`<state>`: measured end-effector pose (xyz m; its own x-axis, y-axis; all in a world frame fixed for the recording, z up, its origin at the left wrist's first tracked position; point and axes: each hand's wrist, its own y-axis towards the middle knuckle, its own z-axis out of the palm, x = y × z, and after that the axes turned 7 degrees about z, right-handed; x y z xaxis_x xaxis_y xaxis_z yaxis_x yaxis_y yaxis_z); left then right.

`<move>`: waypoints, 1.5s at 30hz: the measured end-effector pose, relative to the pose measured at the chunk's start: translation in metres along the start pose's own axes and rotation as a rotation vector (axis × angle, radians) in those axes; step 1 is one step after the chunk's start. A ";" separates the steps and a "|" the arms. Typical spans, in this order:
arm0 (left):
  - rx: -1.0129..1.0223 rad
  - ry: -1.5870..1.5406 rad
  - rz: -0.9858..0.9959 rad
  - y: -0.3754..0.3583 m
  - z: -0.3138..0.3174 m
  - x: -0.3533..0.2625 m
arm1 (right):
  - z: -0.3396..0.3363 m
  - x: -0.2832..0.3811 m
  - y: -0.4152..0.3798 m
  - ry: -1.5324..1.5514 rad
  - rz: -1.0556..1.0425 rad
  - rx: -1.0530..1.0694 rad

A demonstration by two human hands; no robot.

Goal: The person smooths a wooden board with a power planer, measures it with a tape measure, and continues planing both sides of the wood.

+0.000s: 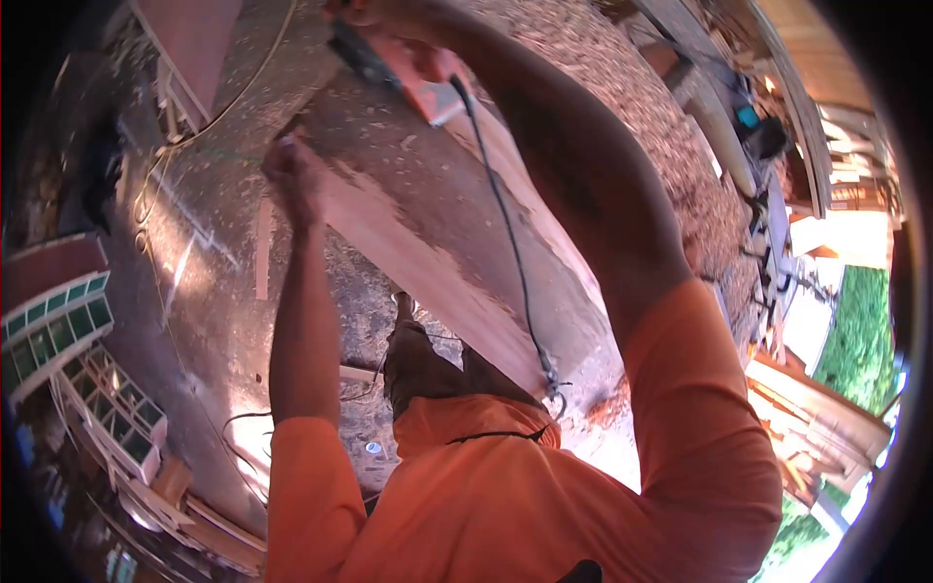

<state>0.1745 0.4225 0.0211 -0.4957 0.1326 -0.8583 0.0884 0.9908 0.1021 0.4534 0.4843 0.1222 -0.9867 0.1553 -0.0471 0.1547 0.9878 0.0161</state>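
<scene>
A wide wooden board lies slantwise in front of me, its surface dark with paler planed strips along both long edges. On its far part sits an orange and black electric planer, blurred a little. My right hand, at the top edge of the view, is closed on the planer; the fingers are partly hidden. My left hand is closed at the board's left edge near the far corner. From the planer a black power cord runs back across the board towards my waist.
Wood shavings cover the ground at the right. Window frames with green panes stand at the left. A yellowish cable crosses the floor, and a reddish panel leans at the far left. Stacked timber is at the right.
</scene>
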 end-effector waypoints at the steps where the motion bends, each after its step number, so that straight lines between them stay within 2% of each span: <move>1: -0.028 -0.050 -0.037 0.000 0.003 0.000 | -0.001 -0.001 -0.013 0.097 0.026 0.005; 2: -0.036 -0.164 0.287 0.018 0.014 0.056 | -0.009 0.001 -0.029 0.190 0.045 -0.003; 3: -0.056 -0.132 0.400 0.024 0.017 0.076 | -0.018 0.001 -0.048 0.283 0.063 -0.015; 4: -0.074 -0.099 0.510 0.027 0.019 0.085 | -0.026 -0.002 -0.076 0.193 -0.014 -0.026; 6: 0.135 -0.025 0.245 0.037 0.008 0.070 | -0.046 -0.010 -0.157 0.021 -0.167 -0.030; 7: 0.240 0.017 0.119 0.042 0.004 0.063 | -0.062 -0.012 -0.201 0.282 0.036 0.130; 9: 0.094 0.009 0.228 0.053 0.013 0.096 | -0.092 -0.020 -0.287 0.624 0.373 0.285; 10: 0.017 -0.002 0.284 0.055 0.021 0.100 | -0.098 -0.026 -0.327 0.597 0.424 0.330; 11: -0.020 -0.028 0.232 0.051 0.020 0.085 | -0.103 -0.031 -0.366 0.568 0.474 0.375; 12: -0.058 -0.055 0.182 0.047 0.018 0.069 | -0.102 -0.033 -0.408 0.815 0.688 0.271; 13: -0.059 -0.019 0.214 0.059 0.020 0.083 | -0.075 -0.037 -0.455 0.680 0.714 0.206; 14: -0.023 0.036 0.302 0.081 0.025 0.116 | -0.081 -0.035 -0.488 0.800 0.967 0.291; 16: 0.037 0.164 0.519 0.118 0.034 0.168 | -0.085 -0.028 -0.556 0.803 0.921 0.201; 17: 0.040 0.126 0.424 0.111 0.028 0.153 | -0.100 -0.016 -0.581 0.826 0.925 0.166; 19: 0.071 0.114 0.394 0.106 0.016 0.136 | -0.120 0.013 -0.618 1.186 1.329 0.094; 20: 0.174 0.599 0.528 0.097 0.015 0.130 | -0.115 0.032 -0.639 1.167 1.344 -0.125; 21: 0.156 1.326 0.746 0.088 0.015 0.126 | -0.120 0.050 -0.655 1.258 1.507 -0.161; 22: 0.079 1.765 0.979 0.079 0.014 0.121 | -0.117 0.070 -0.667 1.040 1.360 -0.278; 23: -0.086 1.669 1.043 0.062 0.006 0.086 | -0.114 0.090 -0.678 0.789 1.234 -0.388; 24: -0.108 1.186 1.052 0.030 0.003 0.025 | -0.127 0.124 -0.664 1.288 1.779 -0.430; 25: -0.049 0.753 1.086 -0.002 0.006 -0.026 | -0.129 0.146 -0.656 1.292 1.842 -0.444; 27: 0.348 0.390 1.109 -0.062 0.034 -0.087 | -0.132 0.180 -0.642 1.277 1.933 -0.467; 28: 0.600 0.224 1.036 -0.089 0.050 -0.110 | -0.125 0.195 -0.635 1.277 1.955 -0.521; 30: 0.681 0.111 1.178 -0.125 0.091 -0.119 | -0.119 0.219 -0.610 1.300 1.969 -0.542; 32: 0.692 0.166 1.330 -0.155 0.126 -0.137 | -0.110 0.238 -0.595 1.369 1.996 -0.529; 35: 0.846 0.348 1.215 -0.183 0.147 -0.159 | -0.106 0.251 -0.566 1.365 2.049 -0.611; 38: 0.900 0.423 1.349 -0.178 0.148 -0.157 | -0.098 0.245 -0.553 1.289 2.101 -0.606; 39: 0.868 0.413 1.380 -0.177 0.148 -0.157 | -0.097 0.237 -0.552 1.357 2.137 -0.561; 41: 0.800 0.387 1.434 -0.179 0.148 -0.158 | -0.104 0.213 -0.542 1.334 2.097 -0.603; 43: 0.821 0.368 1.414 -0.179 0.149 -0.159 | -0.095 0.197 -0.543 1.311 2.032 -0.631; 45: 0.829 0.372 1.409 -0.179 0.148 -0.157 | -0.093 0.175 -0.546 1.304 2.049 -0.471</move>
<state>0.3639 0.2207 0.0630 0.2094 0.9640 -0.1639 0.9526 -0.1633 0.2568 0.1912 -0.0287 0.1984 0.7327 0.2126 0.6465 0.6706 -0.3874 -0.6326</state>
